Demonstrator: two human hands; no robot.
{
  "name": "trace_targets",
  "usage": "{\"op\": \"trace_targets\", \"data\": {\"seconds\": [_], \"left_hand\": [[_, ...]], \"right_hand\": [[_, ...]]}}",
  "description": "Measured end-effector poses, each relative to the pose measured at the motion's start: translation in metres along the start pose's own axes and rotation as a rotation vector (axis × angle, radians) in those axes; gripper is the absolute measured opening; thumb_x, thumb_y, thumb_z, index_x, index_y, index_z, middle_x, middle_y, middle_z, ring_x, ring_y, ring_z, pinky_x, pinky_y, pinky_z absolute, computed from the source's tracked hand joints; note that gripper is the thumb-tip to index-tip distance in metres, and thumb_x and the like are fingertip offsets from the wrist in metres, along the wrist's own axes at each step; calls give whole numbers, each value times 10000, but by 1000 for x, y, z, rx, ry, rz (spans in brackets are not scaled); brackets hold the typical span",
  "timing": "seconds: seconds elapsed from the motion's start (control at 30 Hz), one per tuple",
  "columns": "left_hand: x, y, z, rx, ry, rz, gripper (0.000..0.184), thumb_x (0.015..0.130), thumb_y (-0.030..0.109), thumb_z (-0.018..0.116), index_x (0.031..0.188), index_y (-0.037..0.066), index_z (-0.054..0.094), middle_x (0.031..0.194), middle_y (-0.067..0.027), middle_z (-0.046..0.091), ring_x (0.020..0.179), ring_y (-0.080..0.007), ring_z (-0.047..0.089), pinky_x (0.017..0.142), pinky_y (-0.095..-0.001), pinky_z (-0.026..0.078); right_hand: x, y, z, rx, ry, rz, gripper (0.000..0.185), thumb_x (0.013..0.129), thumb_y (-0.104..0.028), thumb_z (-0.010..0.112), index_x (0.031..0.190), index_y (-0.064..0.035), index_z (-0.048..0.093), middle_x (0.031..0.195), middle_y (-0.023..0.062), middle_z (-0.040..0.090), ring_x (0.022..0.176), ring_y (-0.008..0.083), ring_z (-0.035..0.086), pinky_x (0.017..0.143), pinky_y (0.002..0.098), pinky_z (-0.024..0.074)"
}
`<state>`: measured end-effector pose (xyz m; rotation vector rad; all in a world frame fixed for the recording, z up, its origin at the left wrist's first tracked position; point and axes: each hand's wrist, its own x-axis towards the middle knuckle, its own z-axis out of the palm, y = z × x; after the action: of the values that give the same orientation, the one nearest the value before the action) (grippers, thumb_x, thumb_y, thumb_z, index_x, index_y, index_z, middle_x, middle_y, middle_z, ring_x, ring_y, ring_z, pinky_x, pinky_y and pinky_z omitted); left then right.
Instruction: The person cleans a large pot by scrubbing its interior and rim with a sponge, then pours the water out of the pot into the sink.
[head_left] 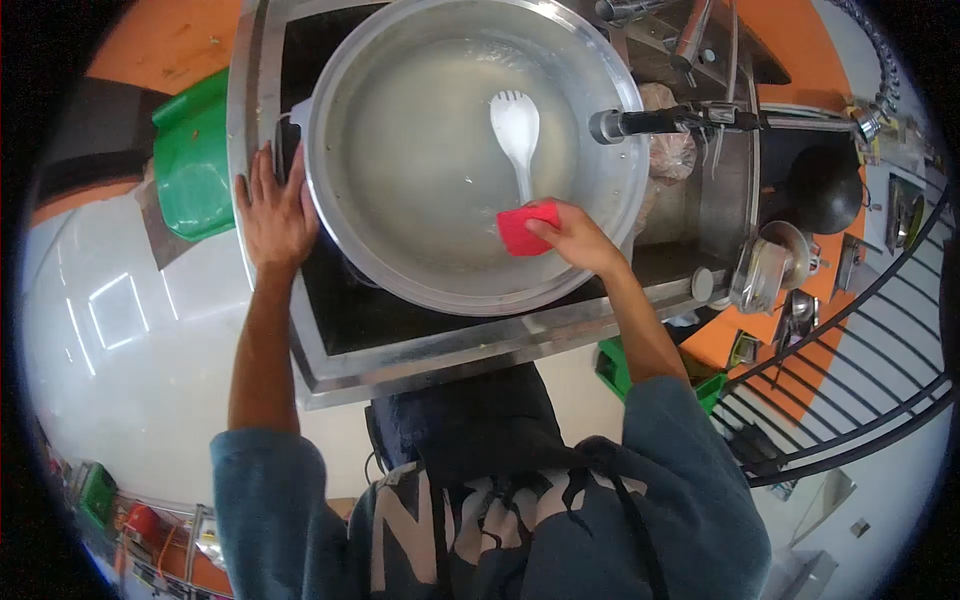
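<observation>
A large metal pot (335, 225) of cloudy, whitish liquid fills the middle of the head view. My right hand (580, 236) reaches over its near right side and pinches a small red object (522, 230), a cup or a pad; its exact kind is unclear. Just beyond lies a white serving spoon (515, 125) with a toothed tip. Its handle runs toward the red object, where its end is hidden. With fingers stretched out, my left hand (275, 212) rests on the metal edge at the pot's left, its thumb side against the rim.
A black-handled faucet (650, 122) juts over the pot's right rim. Right of the pot, a wrapped bundle (672, 150) lies in the metal sink (690, 215). A green plastic chair (195, 155) stands at left, and a curved black railing (850, 350) at right.
</observation>
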<state>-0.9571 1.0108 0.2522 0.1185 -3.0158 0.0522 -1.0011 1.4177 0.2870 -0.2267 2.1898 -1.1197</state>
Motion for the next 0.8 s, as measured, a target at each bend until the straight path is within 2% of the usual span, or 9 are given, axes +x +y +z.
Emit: {"op": "trace_targets", "data": {"seconds": [0.07,0.17,0.27,0.47,0.53,0.6,0.67,0.73,0.8], "left_hand": [[0,0,0,25,-30,-11,524,950,284,409,1467,297,323,1491,-160,322,1390,-318,293,1134,-537,189],[0,1,-1,69,-49,-14,514,957,293,389,1467,297,324,1508,-140,294,1399,-300,283,1145,-519,177],[0,0,2,76,-51,-17,497,964,284,372,1461,282,342,1507,-140,294,1401,-296,279,1151,-517,171],[-1,0,4,147,-59,-17,478,980,297,349,1457,270,352,1509,-125,293,1405,-282,274,1151,-512,186],[0,-2,4,167,-61,-8,475,984,309,340,1457,270,350,1511,-118,290,1407,-275,271,1154,-504,188],[-2,-2,6,175,-71,-10,476,984,311,339,1458,271,348,1512,-113,289,1406,-274,273,1156,-500,186],[-4,-2,7,141,-53,7,477,984,310,341,1460,273,343,1514,-104,286,1407,-270,271,1160,-493,181],[-2,-3,5,153,-65,-6,477,985,309,341,1461,274,341,1516,-100,283,1409,-265,270,1161,-492,177],[0,-5,6,173,-86,-19,476,989,321,330,1463,284,336,1523,-90,272,1413,-256,262,1165,-492,167]], "right_hand": [[-35,-30,-21,-242,138,19,270,900,-113,602,1157,-32,612,1081,142,670,996,290,648,842,383,497],[-63,-16,-31,-875,427,-243,373,892,-37,528,1260,-79,574,1274,115,595,1216,299,534,1025,482,367],[-78,23,-19,-1176,362,10,450,873,-70,509,1321,-26,499,1328,164,542,1274,312,474,1085,610,206],[-27,24,-33,-1149,481,152,605,841,-171,511,1311,179,356,1358,307,447,1314,360,421,1106,640,93],[17,53,-61,-1205,631,36,603,837,-176,522,1336,128,372,1378,280,439,1297,363,432,1114,625,80],[50,-21,-102,-1031,124,409,492,911,-214,459,1312,70,424,1315,290,487,1245,409,466,1100,641,110],[44,28,-108,-1220,373,2,462,926,-211,428,1313,42,423,1211,280,561,1172,412,523,1105,631,109],[30,43,-105,-1150,534,-153,448,942,-211,396,1327,18,407,1123,269,614,1116,409,564,1111,620,110],[2,35,-88,-843,568,-51,448,960,-214,362,1353,0,376,1052,256,646,1077,400,588,1116,606,114]]}}
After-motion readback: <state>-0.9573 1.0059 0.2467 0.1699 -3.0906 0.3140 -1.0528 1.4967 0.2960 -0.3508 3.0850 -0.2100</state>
